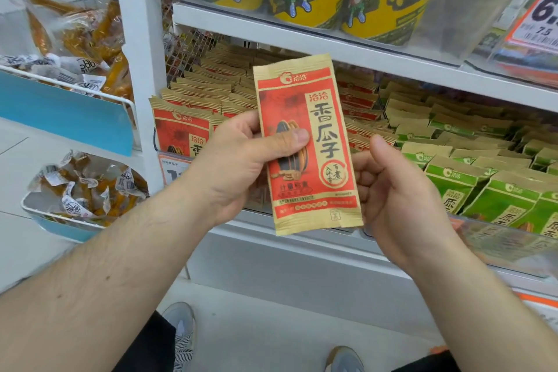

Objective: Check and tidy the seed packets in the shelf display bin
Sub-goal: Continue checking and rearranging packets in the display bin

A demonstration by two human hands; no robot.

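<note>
Holding: left hand [238,160] pinches the red seed packet [308,145], thumb across its front, upright before the shelf.
Right hand [398,193]: fingers loosely curled just beside the packet's right edge; contact unclear.
Behind fingers: red packets [193,112] stacked in the display bin [175,169].
Further right: green packets [471,166].

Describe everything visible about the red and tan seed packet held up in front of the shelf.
The red and tan paper seed packet is long, flat and sealed, with crimped tan ends, a red printed panel, dark sunflower seeds pictured and large black characters. It stands nearly upright, tilted slightly, facing the camera. The left hand pinches its left edge, thumb across the front; the right hand sits at its right edge, fingers behind.
</note>
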